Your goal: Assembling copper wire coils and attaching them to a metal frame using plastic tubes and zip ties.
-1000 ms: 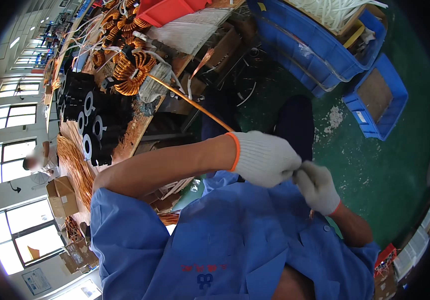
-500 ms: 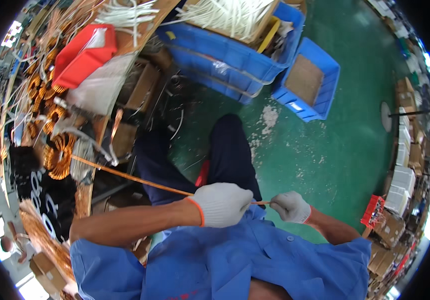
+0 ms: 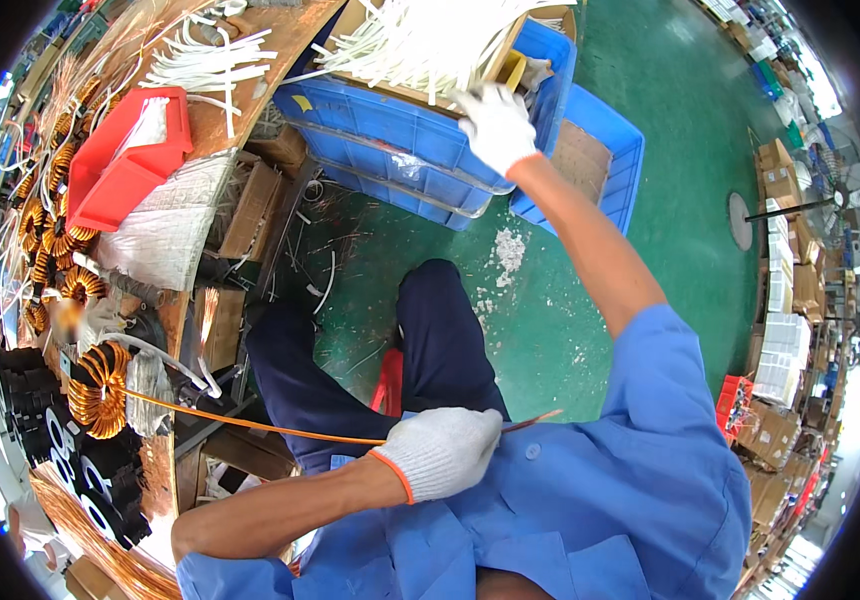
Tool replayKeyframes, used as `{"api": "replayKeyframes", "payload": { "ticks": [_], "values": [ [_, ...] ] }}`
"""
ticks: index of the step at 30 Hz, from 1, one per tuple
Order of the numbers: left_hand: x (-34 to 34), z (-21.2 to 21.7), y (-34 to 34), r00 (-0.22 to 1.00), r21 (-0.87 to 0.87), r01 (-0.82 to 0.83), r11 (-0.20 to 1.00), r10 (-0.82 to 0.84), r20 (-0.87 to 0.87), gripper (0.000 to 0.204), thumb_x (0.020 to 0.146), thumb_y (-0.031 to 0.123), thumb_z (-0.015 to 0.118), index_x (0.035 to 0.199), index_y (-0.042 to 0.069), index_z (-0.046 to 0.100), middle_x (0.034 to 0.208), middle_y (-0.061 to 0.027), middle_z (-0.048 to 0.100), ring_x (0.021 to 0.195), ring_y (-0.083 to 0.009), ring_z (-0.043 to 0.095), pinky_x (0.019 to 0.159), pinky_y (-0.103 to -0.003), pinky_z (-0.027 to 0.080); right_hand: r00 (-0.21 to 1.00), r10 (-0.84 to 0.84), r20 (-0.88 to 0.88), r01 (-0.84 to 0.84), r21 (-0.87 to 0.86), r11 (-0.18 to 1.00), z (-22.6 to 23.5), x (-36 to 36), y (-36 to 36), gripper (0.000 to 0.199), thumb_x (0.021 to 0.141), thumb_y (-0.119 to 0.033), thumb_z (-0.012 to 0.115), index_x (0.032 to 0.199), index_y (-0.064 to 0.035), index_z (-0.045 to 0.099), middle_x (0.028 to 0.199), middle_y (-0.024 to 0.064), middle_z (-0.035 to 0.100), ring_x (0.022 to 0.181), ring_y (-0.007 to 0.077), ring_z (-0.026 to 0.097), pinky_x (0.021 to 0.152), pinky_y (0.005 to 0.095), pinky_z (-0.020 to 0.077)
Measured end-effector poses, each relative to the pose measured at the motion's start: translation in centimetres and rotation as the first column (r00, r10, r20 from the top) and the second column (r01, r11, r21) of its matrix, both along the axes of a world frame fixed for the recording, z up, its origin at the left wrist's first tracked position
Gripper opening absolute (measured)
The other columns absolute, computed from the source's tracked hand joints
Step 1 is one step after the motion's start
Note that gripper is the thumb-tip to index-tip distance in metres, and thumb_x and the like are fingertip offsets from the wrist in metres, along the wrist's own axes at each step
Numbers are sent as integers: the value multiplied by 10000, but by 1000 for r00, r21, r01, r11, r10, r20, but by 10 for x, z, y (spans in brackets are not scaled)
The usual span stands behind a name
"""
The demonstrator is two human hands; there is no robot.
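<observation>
My left hand (image 3: 442, 452), in a white knit glove with an orange cuff, is closed around a copper wire strand (image 3: 260, 426) in front of my shirt. The strand runs left to a ring-shaped coil (image 3: 100, 390) wound with copper wire, and its free end sticks out past my fingers. My right hand (image 3: 500, 132), gloved too, is stretched out over the near right edge of a heap of white tubes (image 3: 420, 45). Its fingers look apart, the tips smeared by motion, and I see nothing held in them.
The tubes lie on a box atop stacked blue crates (image 3: 380, 150); a smaller blue bin (image 3: 625, 190) stands beside them. On the workbench are a red bin (image 3: 125, 185), more white tubes (image 3: 205, 65), several wound coils (image 3: 55, 235) and black parts (image 3: 45, 400). White debris (image 3: 510, 250) lies on the green floor.
My right hand has let go of the strand's end and moved up and away to the white tubes. My left hand still grips the strand. The view has shifted slightly.
</observation>
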State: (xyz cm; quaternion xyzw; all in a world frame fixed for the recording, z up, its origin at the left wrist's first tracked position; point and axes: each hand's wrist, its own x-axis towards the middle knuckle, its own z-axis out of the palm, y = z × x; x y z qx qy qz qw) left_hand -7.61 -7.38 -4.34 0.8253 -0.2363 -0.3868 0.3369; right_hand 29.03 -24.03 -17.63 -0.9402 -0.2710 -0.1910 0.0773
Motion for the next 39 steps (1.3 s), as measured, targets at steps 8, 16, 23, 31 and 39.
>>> {"api": "replayKeyframes", "payload": {
  "ticks": [8,16,23,31,39],
  "values": [
    [9,9,-2,992,-71,-111,991,115,55,144,1039,178,609,1001,38,613,771,-240,685,772,-482,714,689,-600,566,958,278,-68,-244,314,917,28,1,-10,445,1118,-438,554,1171,-54,772,976,144,801,917,370,753,881,457,592],
    [19,26,-11,992,-77,-121,990,123,21,168,1048,160,594,986,12,646,832,-280,681,833,-528,674,700,-555,539,686,536,-492,-335,440,833,154,-288,-85,304,903,-374,825,1053,-125,739,901,95,749,786,339,757,679,444,609],
    [23,58,-29,957,-108,-97,989,63,-282,301,1066,181,563,977,-59,721,768,-98,652,712,-139,591,662,-349,493,845,459,-275,-421,187,888,129,-383,-111,371,767,-244,825,1088,-88,723,758,35,615,592,238,666,488,382,515],
    [33,68,-82,835,-7,-61,998,47,-549,333,1050,213,563,925,-49,725,764,-24,639,704,-84,545,640,-290,460,885,405,-228,-311,359,880,121,-399,-153,290,720,-206,797,989,-163,696,804,22,602,680,227,684,538,394,543],
    [28,64,-104,969,-77,65,995,-82,-235,302,1060,161,532,941,-57,705,790,-95,679,741,-138,603,702,-331,509,835,353,-422,-14,625,781,109,-422,-207,183,864,-79,779,1035,-94,716,835,91,661,716,339,683,598,446,521]
  ]
}}
